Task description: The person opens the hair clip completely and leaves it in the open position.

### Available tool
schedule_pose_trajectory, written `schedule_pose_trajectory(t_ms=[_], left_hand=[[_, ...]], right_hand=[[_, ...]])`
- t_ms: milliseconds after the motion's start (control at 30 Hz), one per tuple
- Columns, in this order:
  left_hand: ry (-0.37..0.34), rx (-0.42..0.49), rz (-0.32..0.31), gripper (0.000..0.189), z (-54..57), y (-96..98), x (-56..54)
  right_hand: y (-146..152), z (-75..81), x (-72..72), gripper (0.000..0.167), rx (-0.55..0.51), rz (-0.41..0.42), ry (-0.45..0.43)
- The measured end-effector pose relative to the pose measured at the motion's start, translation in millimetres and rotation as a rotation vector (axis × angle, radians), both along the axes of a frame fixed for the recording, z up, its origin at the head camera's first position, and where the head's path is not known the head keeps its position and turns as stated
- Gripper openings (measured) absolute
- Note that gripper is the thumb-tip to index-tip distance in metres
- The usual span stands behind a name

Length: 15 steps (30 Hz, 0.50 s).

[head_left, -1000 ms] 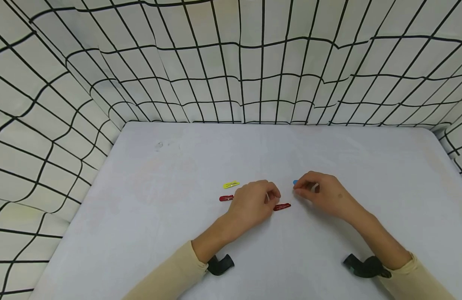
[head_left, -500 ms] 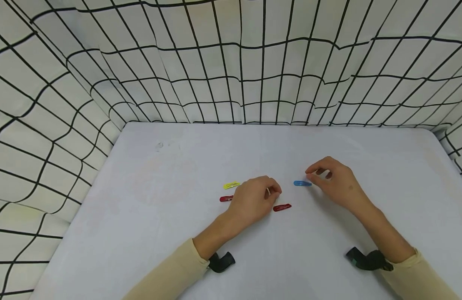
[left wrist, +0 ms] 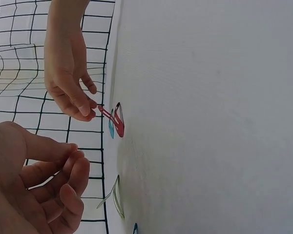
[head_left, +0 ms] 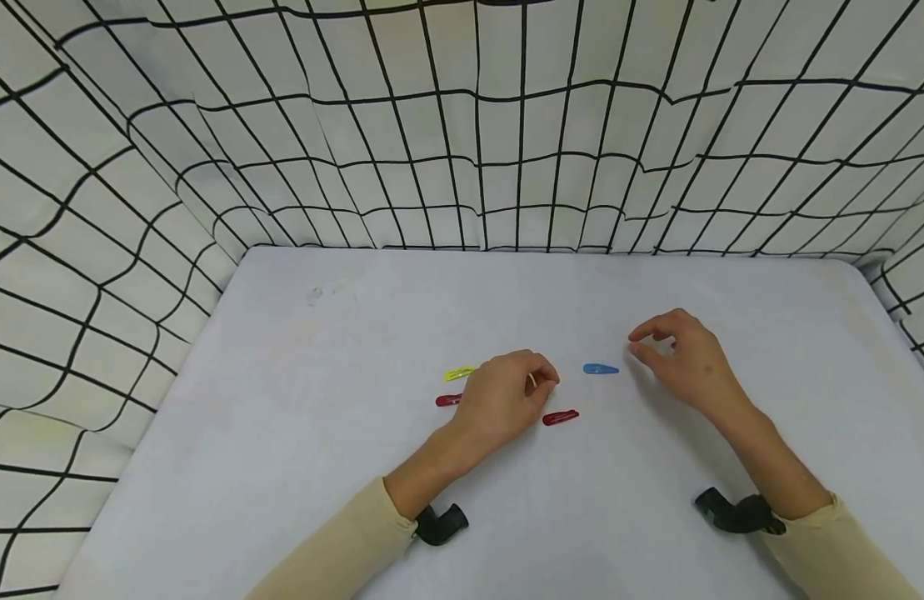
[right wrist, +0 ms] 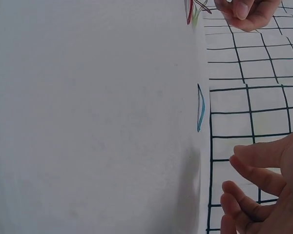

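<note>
A blue snap hair clip (head_left: 600, 368) lies on the white table, left of my right hand (head_left: 690, 358). That hand hovers apart from the clip, thumb and fingers loosely bent, holding nothing. My left hand (head_left: 509, 396) hovers with thumb tip and fingertips together; nothing shows between them in the left wrist view. Just below its fingertips lies a dark red hair clip (head_left: 560, 417). Partly hidden behind the left hand are a yellow hair clip (head_left: 458, 373) and another red clip (head_left: 448, 400). A small teal-blue piece (left wrist: 136, 228) shows at the left wrist view's bottom edge.
The white table (head_left: 319, 467) ends at a far edge against a white cloth wall with a black grid (head_left: 499, 125). Both wrists carry black cameras, one visible at the left wrist (head_left: 441, 525), one at the right (head_left: 737, 512). Small marks (head_left: 315, 294) lie far left.
My right hand has let go of the blue hair clip and drawn back right and away, leaving it on the table. The left hand has barely moved.
</note>
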State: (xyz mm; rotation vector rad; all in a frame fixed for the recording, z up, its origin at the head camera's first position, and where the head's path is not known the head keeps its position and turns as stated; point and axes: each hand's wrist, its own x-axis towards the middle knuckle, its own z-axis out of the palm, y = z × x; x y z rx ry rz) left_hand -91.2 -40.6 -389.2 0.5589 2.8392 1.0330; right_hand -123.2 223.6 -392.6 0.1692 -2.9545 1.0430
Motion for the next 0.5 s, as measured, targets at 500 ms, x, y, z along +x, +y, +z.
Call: schedule_pose_trajectory(t_ms=[500], left_hand=[[-0.002,0.027,0.005,0.010,0.4,2.8,-3.0]], right_hand=[[4.9,-6.3,-7.6,0.032,0.007,0.041,-0.110]])
